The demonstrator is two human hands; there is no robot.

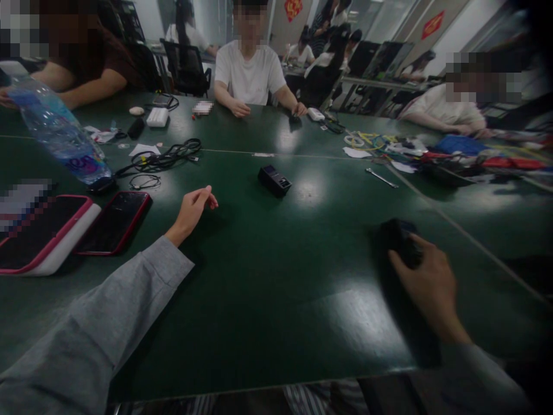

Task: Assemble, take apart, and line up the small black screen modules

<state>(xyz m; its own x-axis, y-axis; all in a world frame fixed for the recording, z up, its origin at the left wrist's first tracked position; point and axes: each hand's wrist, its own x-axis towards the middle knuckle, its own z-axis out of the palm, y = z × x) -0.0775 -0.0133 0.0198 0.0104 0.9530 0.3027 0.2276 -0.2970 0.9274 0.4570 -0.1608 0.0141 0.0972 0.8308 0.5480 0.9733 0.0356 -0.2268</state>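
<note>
My right hand (430,282) is at the right side of the dark green table (276,300). Its thumb and fingers are closed around a small black box-shaped device (400,236), slightly blurred and partly covered by the fingers. My left hand (193,212), in a grey sleeve, rests near the left-centre of the table with loosely bent fingers and nothing visible in it. A similar black box-shaped device (274,180), with a small screen on top, lies on the table beyond and between my hands.
On the left are a red-edged phone (114,223), a red-edged tablet (47,230), a tilted plastic bottle (64,132) and black cables (168,158). A wrench (381,178) and tangled wires (375,141) lie at the right. Across the table sits a person in a white shirt (250,72).
</note>
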